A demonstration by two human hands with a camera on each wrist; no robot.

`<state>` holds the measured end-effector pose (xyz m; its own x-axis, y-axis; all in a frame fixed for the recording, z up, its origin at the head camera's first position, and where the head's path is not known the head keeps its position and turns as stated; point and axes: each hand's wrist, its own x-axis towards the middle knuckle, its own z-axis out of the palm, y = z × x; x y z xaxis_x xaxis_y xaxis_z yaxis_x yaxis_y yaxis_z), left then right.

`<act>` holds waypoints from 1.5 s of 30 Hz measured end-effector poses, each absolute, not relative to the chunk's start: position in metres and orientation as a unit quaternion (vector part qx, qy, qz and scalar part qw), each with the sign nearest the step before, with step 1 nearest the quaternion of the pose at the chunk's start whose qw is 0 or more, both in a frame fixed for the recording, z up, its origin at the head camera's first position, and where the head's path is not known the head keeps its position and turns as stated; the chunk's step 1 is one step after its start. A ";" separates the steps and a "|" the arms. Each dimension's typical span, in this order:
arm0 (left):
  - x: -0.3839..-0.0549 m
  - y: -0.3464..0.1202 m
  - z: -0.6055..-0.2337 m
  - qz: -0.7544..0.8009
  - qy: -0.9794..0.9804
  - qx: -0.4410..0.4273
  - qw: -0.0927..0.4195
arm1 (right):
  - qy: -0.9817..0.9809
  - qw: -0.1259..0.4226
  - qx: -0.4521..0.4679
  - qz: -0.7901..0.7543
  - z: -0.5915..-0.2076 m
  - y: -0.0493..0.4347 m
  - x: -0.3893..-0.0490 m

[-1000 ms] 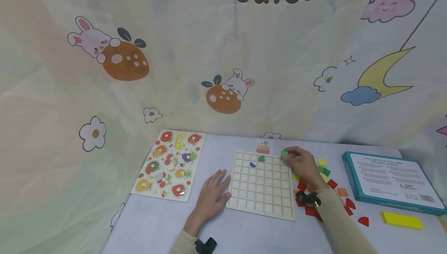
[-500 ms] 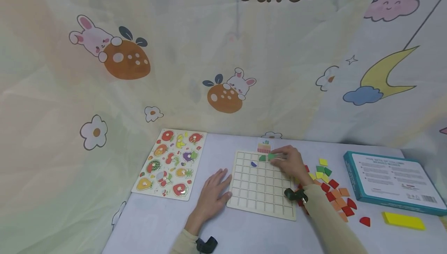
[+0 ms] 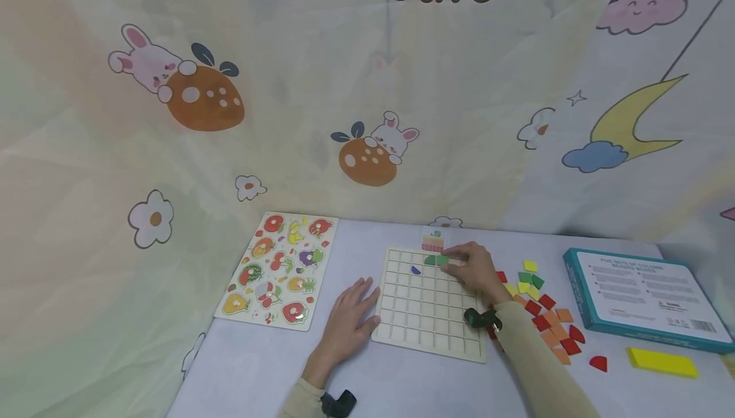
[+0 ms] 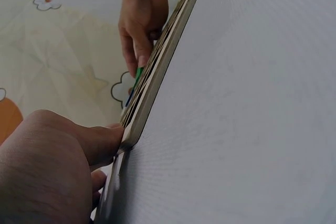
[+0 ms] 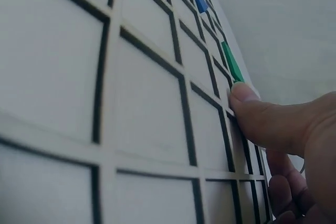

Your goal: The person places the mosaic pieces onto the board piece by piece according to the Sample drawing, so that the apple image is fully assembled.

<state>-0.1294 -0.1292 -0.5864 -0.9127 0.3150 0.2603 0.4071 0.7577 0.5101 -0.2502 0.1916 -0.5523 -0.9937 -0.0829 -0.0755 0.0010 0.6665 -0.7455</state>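
Observation:
A pale grid board (image 3: 425, 316) with square cells lies flat on the table. In its top row sit a green rounded tile (image 3: 429, 260) and, right beside it, a green square tile (image 3: 442, 260). A blue tile (image 3: 416, 270) lies one row lower. My right hand (image 3: 473, 269) pinches the green square tile between thumb and index finger at the board's far edge. In the right wrist view, the thumb (image 5: 262, 114) hides part of that tile. My left hand (image 3: 348, 322) rests at the board's left edge with fingers extended, and its thumb (image 4: 107, 140) touches the rim.
A small picture card (image 3: 433, 239) lies behind the board. Loose red, orange, yellow and green tiles (image 3: 551, 319) are scattered to its right. Beyond them are a teal box (image 3: 643, 297) and a yellow block (image 3: 662, 362). A fruit puzzle board (image 3: 275, 271) lies on the left.
My right hand has carried the green square tile leftward from the board's top-right corner to the spot beside the green rounded tile. My left hand has stayed in place.

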 end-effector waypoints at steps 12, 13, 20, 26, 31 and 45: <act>-0.129 -0.129 -0.586 -0.296 -0.934 -0.189 0.071 | 0.908 0.071 -0.035 -0.411 -0.558 0.204 -0.255; -0.129 -0.129 -0.586 -0.297 -0.934 -0.189 0.070 | 0.908 0.071 -0.036 -0.410 -0.558 0.205 -0.255; -0.129 -0.128 -0.587 -0.304 -0.930 -0.192 0.077 | 0.908 0.071 -0.025 -0.413 -0.558 0.206 -0.255; -0.129 -0.129 -0.588 -0.294 -0.932 -0.195 0.084 | 0.907 0.068 -0.030 -0.414 -0.557 0.205 -0.256; -0.130 -0.129 -0.587 -0.295 -0.932 -0.194 0.080 | 0.907 0.054 -0.049 -0.416 -0.556 0.206 -0.255; -0.129 -0.129 -0.587 -0.298 -0.931 -0.193 0.082 | 0.887 0.073 -0.061 -0.451 -0.558 0.220 -0.258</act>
